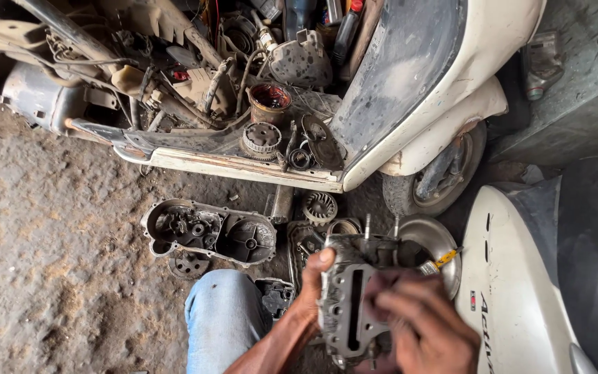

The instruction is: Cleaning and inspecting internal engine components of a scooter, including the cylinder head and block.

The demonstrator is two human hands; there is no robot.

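Fingers (321, 263) of left hand (309, 294) curled round the left edge of a grey engine casting (349, 305), thumb on top; right hand (423, 325) blurred, fingers bent and pressed against its right face. Casting low at 6 o'clock, long axis running 12 to 6, slotted face up, two studs pointing to 12. Denim knee (226, 318) at 7. Open crankcase cover (209, 232) on dirt floor (50, 263) at 9. Stripped scooter (257, 97) across 12. Metal bowl (437, 242) just beyond. White body panel (520, 284) crowding 3; open floor only toward 9.
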